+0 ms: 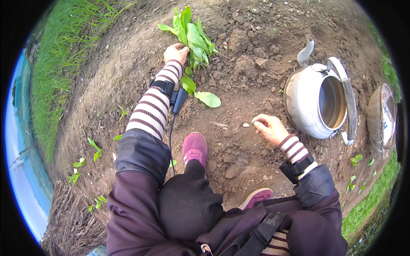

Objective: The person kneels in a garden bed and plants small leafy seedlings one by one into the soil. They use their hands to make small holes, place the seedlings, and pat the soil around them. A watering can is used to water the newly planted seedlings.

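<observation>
My left hand [176, 53] is at a bunch of leafy green seedlings [197, 41] lying on the bare soil, its fingers at the left side of the leaves; whether it grips one is not clear. Two loose green leaves [207, 99] lie just below the bunch. Lower right, my right hand [270, 128] hovers over or rests on the soil with thumb and fingers curled, nothing visible in it. Beside its fingertips is a small pale stone [246, 125]. Both wrists wear black straps over striped cuffs.
A metal kettle [302, 100], open at the top, stands right of my right hand. Beyond it is a woven basket [374, 110] holding a printed bag. Small seedlings [97, 155] grow at left and at lower right. Grass [54, 70] borders the plot; dry stalks [70, 220] lie lower left. My shoes [195, 147] are on the soil.
</observation>
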A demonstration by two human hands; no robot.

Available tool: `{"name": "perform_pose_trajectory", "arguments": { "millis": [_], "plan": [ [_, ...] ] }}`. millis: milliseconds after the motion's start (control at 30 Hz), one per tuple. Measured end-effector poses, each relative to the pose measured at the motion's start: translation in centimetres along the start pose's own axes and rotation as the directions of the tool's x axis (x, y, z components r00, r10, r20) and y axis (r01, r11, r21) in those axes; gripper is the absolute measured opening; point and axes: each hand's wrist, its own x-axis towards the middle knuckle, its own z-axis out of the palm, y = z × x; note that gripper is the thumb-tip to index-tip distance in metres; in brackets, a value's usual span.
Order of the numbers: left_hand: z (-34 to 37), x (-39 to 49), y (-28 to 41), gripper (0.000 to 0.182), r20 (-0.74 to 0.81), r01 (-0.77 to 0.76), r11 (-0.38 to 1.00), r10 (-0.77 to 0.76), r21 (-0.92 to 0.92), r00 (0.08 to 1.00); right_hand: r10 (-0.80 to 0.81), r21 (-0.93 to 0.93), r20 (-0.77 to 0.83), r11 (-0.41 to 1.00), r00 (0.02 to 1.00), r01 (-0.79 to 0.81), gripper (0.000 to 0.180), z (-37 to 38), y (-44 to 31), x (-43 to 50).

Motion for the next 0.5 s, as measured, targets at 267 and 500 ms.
{"name": "perform_pose_trajectory", "arguments": {
  "millis": [267,500],
  "plan": [
    [-4.4,-0.4,-0.7,0.035,-0.21,-0.149,0.936,0.083,-0.32,0.974,-0.088,0.04,-0.065,0.995,0.994,0.091,0.014,-0.4,-2.2,0.7],
    [-9.0,-10.2,1.7,0.027,0.248,0.031,0.79,0.155,-0.612,0.956,-0.055,0.205,0.065,0.978,0.996,0.041,0.027,2.1,-4.7,1.9]
  ]
}}
